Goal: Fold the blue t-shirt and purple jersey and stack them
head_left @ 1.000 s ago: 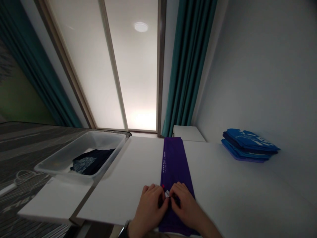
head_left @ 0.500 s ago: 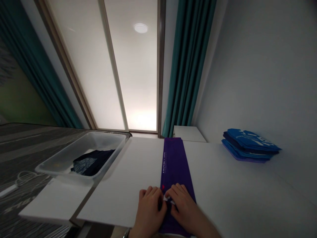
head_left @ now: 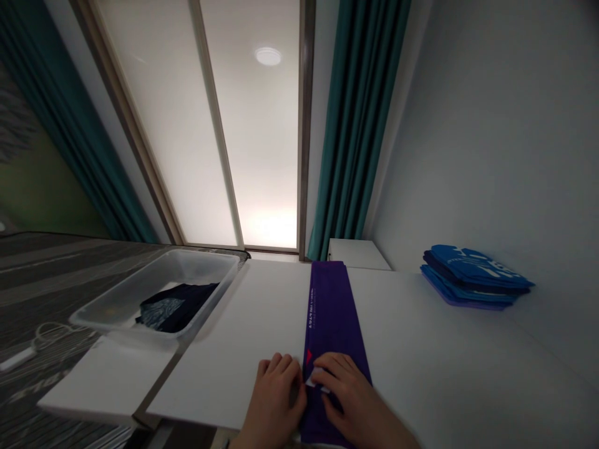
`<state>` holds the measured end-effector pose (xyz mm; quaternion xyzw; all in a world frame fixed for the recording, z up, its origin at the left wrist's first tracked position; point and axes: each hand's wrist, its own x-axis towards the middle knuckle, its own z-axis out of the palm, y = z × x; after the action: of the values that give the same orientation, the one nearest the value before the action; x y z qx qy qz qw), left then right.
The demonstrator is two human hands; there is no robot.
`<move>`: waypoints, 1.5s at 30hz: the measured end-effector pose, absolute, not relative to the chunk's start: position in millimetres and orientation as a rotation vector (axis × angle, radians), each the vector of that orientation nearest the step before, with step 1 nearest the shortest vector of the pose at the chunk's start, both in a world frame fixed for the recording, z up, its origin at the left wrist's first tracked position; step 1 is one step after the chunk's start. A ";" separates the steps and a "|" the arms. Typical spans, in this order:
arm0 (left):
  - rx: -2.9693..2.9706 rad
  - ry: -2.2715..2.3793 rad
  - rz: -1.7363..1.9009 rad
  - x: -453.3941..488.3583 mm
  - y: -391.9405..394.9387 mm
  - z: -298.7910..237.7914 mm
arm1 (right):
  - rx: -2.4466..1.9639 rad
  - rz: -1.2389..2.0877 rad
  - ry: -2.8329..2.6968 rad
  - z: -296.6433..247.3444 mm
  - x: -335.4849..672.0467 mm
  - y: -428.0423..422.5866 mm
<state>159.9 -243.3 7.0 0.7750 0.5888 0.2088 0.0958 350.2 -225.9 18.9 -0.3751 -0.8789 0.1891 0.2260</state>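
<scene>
A long purple fabric piece, which looks like a folded bag (head_left: 333, 312), lies lengthwise on the white table, with small white print and a red mark along its left side. At its near left edge, my left hand (head_left: 276, 396) has curled fingers, with thumb and forefinger together at the fabric's border. My right hand (head_left: 349, 396) rests on the near part of the bag, its fingers bent and closed on the fabric. A small white patch (head_left: 316, 379) shows between the two hands; what it belongs to is unclear. The bag's nearest end is partly hidden by my hands.
A stack of folded blue and purple bags (head_left: 477, 277) lies on the table (head_left: 253, 324) at the right, by the wall. To the left stands a translucent plastic bin (head_left: 112, 315) holding dark blue fabric (head_left: 187, 305). A white cable (head_left: 44, 337) lies beyond the bin.
My left hand has shifted slightly left, away from the right hand, to the bag's edge. My right hand stays nearly in place. More of the red mark shows.
</scene>
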 end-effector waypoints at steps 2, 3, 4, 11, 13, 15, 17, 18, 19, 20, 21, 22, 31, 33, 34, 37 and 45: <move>2.304 1.671 0.639 152.6 -239.7 10.8 | -1.011 0.530 -2.440 21.9 352.1 -227.0; 2.320 1.612 0.651 148.5 -236.5 13.0 | -1.008 0.535 -2.451 23.3 353.0 -227.5; 2.349 1.536 0.658 144.6 -232.4 15.0 | -1.008 0.543 -2.463 24.7 353.8 -227.8; 2.618 1.160 0.592 130.0 -190.3 22.4 | -0.985 0.568 -2.564 30.8 358.8 -228.8; 2.667 1.098 0.532 129.5 -180.5 22.2 | -0.979 0.567 -2.574 30.3 360.8 -229.7; 2.696 1.054 0.469 128.9 -174.1 20.6 | -0.972 0.567 -2.581 30.1 362.5 -230.7; 2.707 1.043 0.448 127.7 -171.1 17.7 | -0.964 0.564 -2.587 30.9 362.9 -231.3; 2.706 1.049 0.451 126.9 -170.6 15.9 | -0.965 0.565 -2.585 31.7 362.2 -231.2; 2.700 1.062 0.463 126.2 -170.5 14.0 | -0.971 0.566 -2.573 32.5 360.8 -230.7; 2.692 1.078 0.478 125.5 -170.7 12.2 | -0.983 0.567 -2.551 33.3 358.8 -229.7; 2.684 1.090 0.491 125.1 -171.0 10.7 | -0.996 0.565 -2.524 33.8 356.2 -228.3; 2.677 1.099 0.501 124.9 -171.5 9.6 | -1.007 0.561 -2.495 33.9 353.3 -226.6; 2.618 1.142 0.574 126.4 -175.3 13.2 | -1.003 0.503 -2.518 30.7 342.1 -225.4; 2.612 1.149 0.574 126.3 -175.5 13.2 | -1.003 0.508 -2.533 32.7 344.0 -228.9; 2.608 1.153 0.568 126.3 -175.5 13.0 | -1.000 0.510 -2.539 33.6 345.0 -230.3; 2.596 1.178 0.536 126.5 -176.2 12.5 | -0.979 0.516 -2.557 34.9 347.3 -232.9; 2.587 1.209 0.420 121.4 -190.5 13.2 | -1.044 0.560 -2.418 25.6 363.1 -225.8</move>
<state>121.4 -190.5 13.2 0.8890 0.4154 0.1444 0.1275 363.1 -225.8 25.6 -0.3780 -0.8755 0.2028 0.2224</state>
